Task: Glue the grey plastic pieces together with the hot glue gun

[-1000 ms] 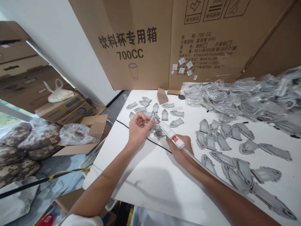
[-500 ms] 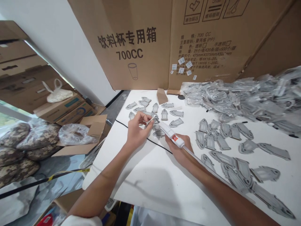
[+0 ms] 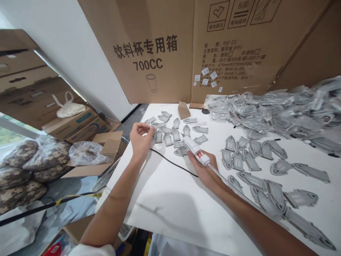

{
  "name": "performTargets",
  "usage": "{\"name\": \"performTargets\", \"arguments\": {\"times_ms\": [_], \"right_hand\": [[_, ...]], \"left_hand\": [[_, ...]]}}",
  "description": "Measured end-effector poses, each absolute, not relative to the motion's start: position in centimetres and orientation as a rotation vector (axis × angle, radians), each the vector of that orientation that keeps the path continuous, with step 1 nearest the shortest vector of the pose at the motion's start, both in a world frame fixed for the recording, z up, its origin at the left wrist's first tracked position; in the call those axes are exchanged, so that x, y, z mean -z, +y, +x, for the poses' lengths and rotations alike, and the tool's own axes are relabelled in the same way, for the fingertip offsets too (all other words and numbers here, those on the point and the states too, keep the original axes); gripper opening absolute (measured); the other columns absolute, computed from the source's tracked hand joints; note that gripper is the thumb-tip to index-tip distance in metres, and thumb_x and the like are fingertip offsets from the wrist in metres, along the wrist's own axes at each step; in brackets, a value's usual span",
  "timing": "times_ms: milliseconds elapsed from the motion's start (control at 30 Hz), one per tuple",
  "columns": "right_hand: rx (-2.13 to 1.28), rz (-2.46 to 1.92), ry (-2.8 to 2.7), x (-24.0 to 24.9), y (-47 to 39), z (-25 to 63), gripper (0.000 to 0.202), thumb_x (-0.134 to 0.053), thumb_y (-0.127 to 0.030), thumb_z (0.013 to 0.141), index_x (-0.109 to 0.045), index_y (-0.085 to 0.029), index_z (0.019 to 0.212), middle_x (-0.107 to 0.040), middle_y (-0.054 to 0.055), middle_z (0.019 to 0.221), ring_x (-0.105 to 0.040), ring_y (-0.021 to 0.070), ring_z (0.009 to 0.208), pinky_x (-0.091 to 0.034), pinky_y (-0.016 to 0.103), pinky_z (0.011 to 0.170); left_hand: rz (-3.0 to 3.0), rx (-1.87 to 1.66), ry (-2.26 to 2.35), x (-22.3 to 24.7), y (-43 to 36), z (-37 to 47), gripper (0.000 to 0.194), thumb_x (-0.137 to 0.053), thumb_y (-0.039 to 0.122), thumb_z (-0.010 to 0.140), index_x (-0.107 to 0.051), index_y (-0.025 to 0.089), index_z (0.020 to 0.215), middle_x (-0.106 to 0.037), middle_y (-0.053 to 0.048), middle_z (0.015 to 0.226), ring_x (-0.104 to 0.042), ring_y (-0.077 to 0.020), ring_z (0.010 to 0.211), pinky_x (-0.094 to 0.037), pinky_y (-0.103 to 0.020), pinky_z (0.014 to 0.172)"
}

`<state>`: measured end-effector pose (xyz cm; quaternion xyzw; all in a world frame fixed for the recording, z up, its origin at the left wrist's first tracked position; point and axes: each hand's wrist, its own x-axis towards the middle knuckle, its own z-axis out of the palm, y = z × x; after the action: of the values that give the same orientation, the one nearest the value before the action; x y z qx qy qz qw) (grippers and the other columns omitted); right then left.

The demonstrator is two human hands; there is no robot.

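Observation:
My left hand (image 3: 141, 138) is at the left edge of a group of small grey pointed plates (image 3: 167, 138) on the white table (image 3: 165, 199). Its thumb and fingers are pinched at a grey piece, mostly hidden by the fingertips. My right hand (image 3: 204, 167) is wrapped round a white pen-like tool (image 3: 195, 151) with an orange part and a pale cord running back along the forearm. The tool's tip points up and left, beside the plates.
More grey plates (image 3: 254, 147) lie on the right of the table, with a heap of plastic-wrapped pieces (image 3: 247, 108) behind them. A large cardboard box (image 3: 160, 81) stands at the back. A black cable (image 3: 173, 163) crosses the table. Open boxes and camouflage bags (image 3: 48, 156) are at left.
My left hand has moved left, away from the tool's tip, to the left edge of the plates. My right hand has barely moved. The view has shifted slightly.

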<state>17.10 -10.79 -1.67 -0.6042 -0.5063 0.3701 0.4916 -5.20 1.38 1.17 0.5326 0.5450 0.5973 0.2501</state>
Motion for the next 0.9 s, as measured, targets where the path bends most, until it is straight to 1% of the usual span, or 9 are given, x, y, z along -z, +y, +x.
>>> {"name": "performTargets", "arguments": {"times_ms": [133, 300, 400, 500, 667, 733, 800, 867, 900], "right_hand": [[-0.869, -1.421, -1.304, 1.4, -10.8, 17.2, 0.044, -0.06, -0.051, 0.096, -0.039, -0.025, 0.067, -0.039, -0.005, 0.062, -0.033, 0.0135, 0.059, -0.026, 0.029, 0.054], [-0.838, -1.387, -1.362, 1.5, -10.8, 17.3, 0.041, -0.057, -0.048, 0.098, -0.041, -0.025, 0.068, -0.042, -0.004, 0.063, -0.036, 0.0154, 0.059, -0.027, 0.03, 0.054], [-0.849, -1.375, -1.348, 1.5, -10.8, 17.2, 0.042, -0.057, -0.051, 0.098, -0.041, -0.025, 0.068, -0.043, -0.003, 0.063, -0.037, 0.0157, 0.06, -0.028, 0.03, 0.054], [-0.862, -1.363, -1.339, 1.4, -10.8, 17.0, 0.041, -0.056, -0.052, 0.098, -0.043, -0.024, 0.07, -0.043, -0.004, 0.064, -0.037, 0.0153, 0.06, -0.028, 0.029, 0.055], [-0.843, -1.339, -1.335, 1.3, -10.7, 17.0, 0.04, -0.056, -0.048, 0.098, -0.044, -0.024, 0.069, -0.044, -0.004, 0.066, -0.038, 0.0148, 0.061, -0.029, 0.028, 0.057], [-0.837, -1.342, -1.33, 1.4, -10.7, 17.0, 0.039, -0.058, -0.047, 0.098, -0.044, -0.024, 0.069, -0.044, -0.004, 0.066, -0.038, 0.0146, 0.061, -0.029, 0.028, 0.057], [-0.859, -1.347, -1.314, 1.4, -10.7, 17.0, 0.04, -0.059, -0.047, 0.097, -0.044, -0.024, 0.069, -0.043, -0.005, 0.065, -0.037, 0.0142, 0.06, -0.029, 0.028, 0.057], [-0.885, -1.341, -1.294, 1.5, -10.6, 16.9, 0.04, -0.061, -0.046, 0.097, -0.043, -0.024, 0.068, -0.043, -0.005, 0.064, -0.037, 0.0137, 0.06, -0.029, 0.028, 0.057], [-0.885, -1.337, -1.286, 1.5, -10.6, 16.8, 0.041, -0.061, -0.046, 0.097, -0.043, -0.024, 0.068, -0.043, -0.005, 0.065, -0.037, 0.0135, 0.06, -0.029, 0.028, 0.057]], "left_hand": [[1.292, -1.665, 1.815, -0.3, 3.9, -9.0, 0.031, -0.078, 0.025, 0.069, -0.059, 0.022, 0.093, -0.07, -0.003, 0.091, -0.068, -0.017, 0.079, -0.055, -0.03, 0.077], [1.39, -1.331, 2.294, -0.1, 4.6, -11.7, 0.022, -0.074, 0.027, 0.072, -0.064, 0.023, 0.091, -0.074, -0.004, 0.089, -0.071, -0.0244, 0.088, -0.053, -0.04, 0.09], [1.429, -1.168, 2.346, -0.4, 4.4, -11.8, 0.026, -0.075, 0.032, 0.074, -0.066, 0.024, 0.097, -0.075, -0.004, 0.082, -0.071, -0.0292, 0.092, -0.051, -0.044, 0.093], [1.57, -1.062, 2.347, -0.6, 4.3, -11.5, 0.024, -0.072, 0.039, 0.079, -0.069, 0.024, 0.098, -0.076, -0.005, 0.077, -0.071, -0.0341, 0.096, -0.049, -0.047, 0.094], [1.753, -0.937, 2.34, -0.6, 4.0, -11.5, 0.023, -0.066, 0.043, 0.087, -0.074, 0.023, 0.092, -0.078, -0.01, 0.084, -0.071, -0.0367, 0.096, -0.049, -0.045, 0.09], [1.821, -0.979, 2.329, -0.8, 3.8, -11.2, 0.024, -0.066, 0.044, 0.089, -0.074, 0.022, 0.096, -0.079, -0.01, 0.09, -0.071, -0.0357, 0.096, -0.049, -0.046, 0.091], [1.955, -1.147, 2.238, -1.3, 3.4, -10.3, 0.023, -0.067, 0.043, 0.09, -0.072, 0.023, 0.1, -0.078, -0.009, 0.097, -0.07, -0.0326, 0.097, -0.048, -0.045, 0.095], [2.122, -1.361, 2.014, -1.8, 2.5, -8.8, 0.019, -0.067, 0.041, 0.092, -0.071, 0.024, 0.1, -0.077, -0.008, 0.099, -0.068, -0.0285, 0.094, -0.048, -0.042, 0.096], [2.193, -1.447, 1.872, -2.1, 1.9, -7.8, 0.017, -0.067, 0.04, 0.092, -0.071, 0.025, 0.098, -0.075, -0.007, 0.096, -0.067, -0.027, 0.091, -0.049, -0.041, 0.094]]}}
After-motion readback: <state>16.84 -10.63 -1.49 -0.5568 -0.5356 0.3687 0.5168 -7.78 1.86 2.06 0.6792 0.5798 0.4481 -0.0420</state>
